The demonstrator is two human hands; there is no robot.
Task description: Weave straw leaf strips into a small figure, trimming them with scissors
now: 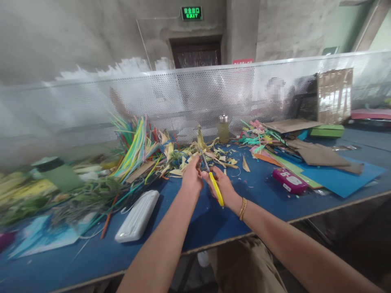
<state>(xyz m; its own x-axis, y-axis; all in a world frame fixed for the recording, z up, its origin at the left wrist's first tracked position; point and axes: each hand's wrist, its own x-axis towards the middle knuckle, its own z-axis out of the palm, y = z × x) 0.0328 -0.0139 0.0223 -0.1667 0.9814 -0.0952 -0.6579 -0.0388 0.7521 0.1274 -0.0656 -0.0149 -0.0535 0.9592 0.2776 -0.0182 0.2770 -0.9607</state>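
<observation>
My right hand (224, 183) is wrapped round a pair of scissors with yellow handles (216, 189), its blades pointing away from me. Close beside it, my left hand (193, 173) is closed, fingertips at the blades. A pale yellow-green strip of husk (200, 137) stands up just beyond those fingertips and seems pinched in them; its lower end is partly hidden. Behind both hands lies a loose heap of dry husk pieces (210, 154) on the blue table (195, 228). Where the blades meet the strip is too small to tell.
To the left are a white pack (138, 215), a green cup (59, 173) and a bundle of coloured strips (136, 146). A lidded jar (224, 129) stands behind the heap. At right lie a purple case (289, 181), blue sheets (345, 179) and cardboard (322, 156). A perforated metal screen (210, 91) borders the back.
</observation>
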